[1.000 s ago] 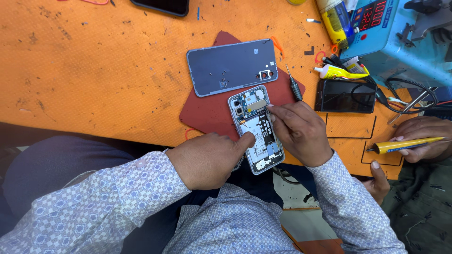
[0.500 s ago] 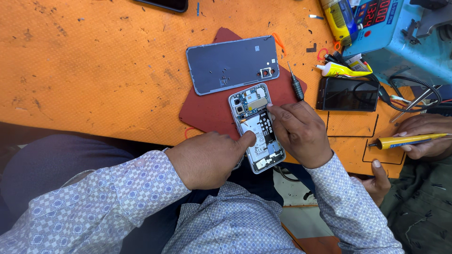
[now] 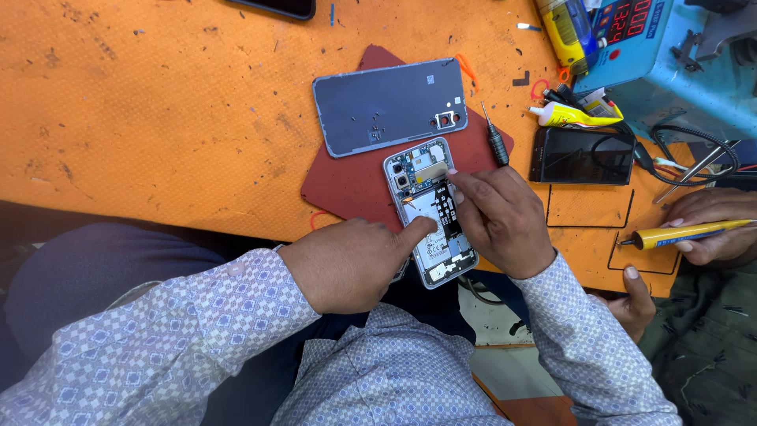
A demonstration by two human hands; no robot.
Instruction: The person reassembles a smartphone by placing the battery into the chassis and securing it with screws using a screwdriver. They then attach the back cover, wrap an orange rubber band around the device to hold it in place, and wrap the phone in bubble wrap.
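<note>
Phone (image 3: 430, 213): we see it opened, on the red mat (image 3: 347, 185).
Left hand (image 3: 351, 264): thumb presses the phone's battery.
Right hand (image 3: 501, 221): fingertips pinch a part inside the phone.
Back cover (image 3: 386, 106): just above the phone.

dark phone screen (image 3: 582, 155) right, red-digit display (image 3: 628, 17) on blue box (image 3: 670, 71), top right

Up past your fingers lies a grey back cover (image 3: 389, 106) on the red mat (image 3: 347, 185), with a small screwdriver (image 3: 495, 142) just right of them. Further right you have a dark phone (image 3: 582, 155), a yellow glue tube (image 3: 569, 116) and a blue power supply (image 3: 670, 63). At the far right, another person's hand (image 3: 714, 229) grips a yellow tool (image 3: 682, 233).
</note>
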